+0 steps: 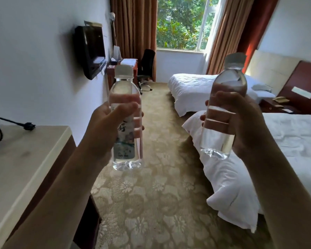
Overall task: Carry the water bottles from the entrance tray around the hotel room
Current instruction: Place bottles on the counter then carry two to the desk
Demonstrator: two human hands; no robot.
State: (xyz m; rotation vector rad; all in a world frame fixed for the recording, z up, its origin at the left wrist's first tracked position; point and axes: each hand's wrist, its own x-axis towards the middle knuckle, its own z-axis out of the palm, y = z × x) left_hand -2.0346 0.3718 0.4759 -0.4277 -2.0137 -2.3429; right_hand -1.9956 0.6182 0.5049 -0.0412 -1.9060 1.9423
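Over carpet point(160, 186), each hand point(104, 130) grips a bottle point(126, 123).

Hotel room, twin setup. Two beds with white linen: near bed point(285, 141), far bed point(196, 88), nightstand with phone point(280, 100) between them. Wall-mounted TV point(90, 51) on left wall, desk point(122, 69) and black office chair point(146, 65) under the window point(181, 22), brown curtains point(135, 27), patterned carpet point(151, 194).
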